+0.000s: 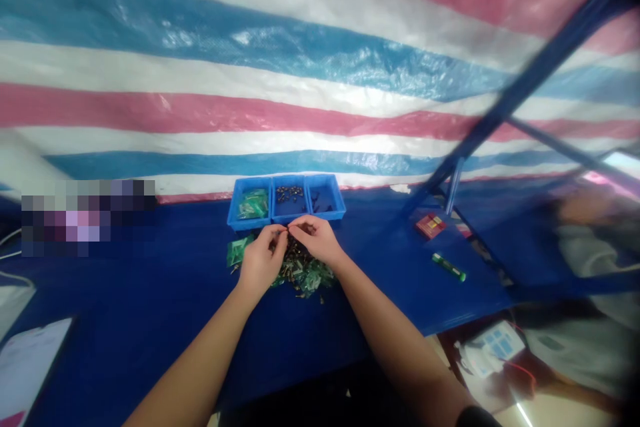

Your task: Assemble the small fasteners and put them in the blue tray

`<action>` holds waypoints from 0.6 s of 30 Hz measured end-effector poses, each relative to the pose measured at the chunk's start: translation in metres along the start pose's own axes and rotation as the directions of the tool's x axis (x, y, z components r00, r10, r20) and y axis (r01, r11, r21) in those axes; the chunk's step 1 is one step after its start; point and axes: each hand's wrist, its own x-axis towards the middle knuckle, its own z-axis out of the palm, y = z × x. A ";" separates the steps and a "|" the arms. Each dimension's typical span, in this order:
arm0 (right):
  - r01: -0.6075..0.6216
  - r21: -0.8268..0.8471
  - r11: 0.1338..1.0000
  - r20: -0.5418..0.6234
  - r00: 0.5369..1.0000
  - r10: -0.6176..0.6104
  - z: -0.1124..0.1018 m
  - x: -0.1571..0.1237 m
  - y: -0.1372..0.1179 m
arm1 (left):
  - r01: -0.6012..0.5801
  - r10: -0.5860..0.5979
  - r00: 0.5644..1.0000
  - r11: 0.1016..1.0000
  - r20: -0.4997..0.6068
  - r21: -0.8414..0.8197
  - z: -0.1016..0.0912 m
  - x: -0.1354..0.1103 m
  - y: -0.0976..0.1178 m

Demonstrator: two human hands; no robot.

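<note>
Both hands meet over a heap of small dark and brassy parts mixed with green clear packets (311, 278) on the blue tabletop. My left hand (263, 260) has thumb and forefinger pinched together at the heap's left side. Opposite it, my right hand (317, 239) pinches at the same spot, fingertips touching or nearly so. Whatever they grip is too small to make out. Just beyond stand three joined blue bins: the left bin (231, 213) holds green packets, the middle bin (289, 219) small dark-and-brass parts, the right bin (334, 197) a few dark pieces.
A green packet (237, 251) lies left of the heap. To the right are a red box (430, 225) and a green tube (449, 267). A blue metal frame (480, 133) slants up before a striped sheet (250, 107). Another person (590, 233) sits at far right, blurred.
</note>
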 end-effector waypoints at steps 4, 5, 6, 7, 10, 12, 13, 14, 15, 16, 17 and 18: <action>0.005 0.008 1.000 -0.014 1.000 -0.005 -0.002 0.000 0.000 | 0.008 -0.008 0.999 1.000 0.031 -0.010 0.001 0.000 -0.001; 0.003 0.004 1.000 -0.016 1.000 -0.003 -0.003 0.000 -0.001 | 0.007 -0.007 0.999 1.000 0.033 -0.008 0.002 0.000 -0.001; 0.006 0.014 1.000 -0.013 1.000 -0.006 -0.003 0.000 -0.001 | 0.008 -0.008 1.000 1.000 0.030 -0.003 0.002 0.000 -0.001; 0.011 0.028 1.000 -0.005 1.000 -0.011 -0.003 0.000 -0.002 | 0.009 -0.009 1.000 1.000 0.030 0.000 0.001 0.000 -0.001; 0.018 0.052 0.998 0.018 1.000 -0.019 -0.004 -0.001 -0.003 | 0.002 -0.002 1.000 1.000 0.023 -0.004 0.001 -0.001 -0.001; 0.009 0.034 0.999 0.016 1.000 -0.010 -0.004 -0.001 -0.002 | -0.007 0.008 1.000 1.000 0.017 -0.016 0.002 -0.002 0.000; 0.005 0.021 1.000 0.009 1.000 -0.005 -0.004 -0.002 -0.002 | -0.007 0.007 1.000 1.000 0.017 -0.023 0.002 -0.002 0.000; 0.006 0.009 1.000 0.000 1.000 -0.006 -0.004 -0.002 -0.001 | -0.006 0.007 1.000 1.000 0.023 -0.025 0.003 -0.002 0.000; 0.009 -0.002 1.000 -0.006 1.000 -0.009 -0.004 -0.002 0.000 | -0.008 0.009 1.000 1.000 0.026 -0.028 0.003 -0.002 0.000; 0.014 -0.014 1.000 -0.009 1.000 -0.015 -0.004 -0.002 0.001 | -0.011 0.012 1.000 1.000 0.029 -0.028 0.003 -0.002 0.001; 0.020 -0.027 0.999 -0.010 1.000 -0.020 -0.004 -0.002 0.002 | -0.013 0.014 0.999 0.999 0.033 -0.029 0.003 -0.002 0.001; 0.024 -0.041 0.999 -0.009 1.000 -0.024 -0.004 -0.002 0.002 | -0.014 0.015 0.999 0.999 0.034 -0.030 0.003 -0.002 0.000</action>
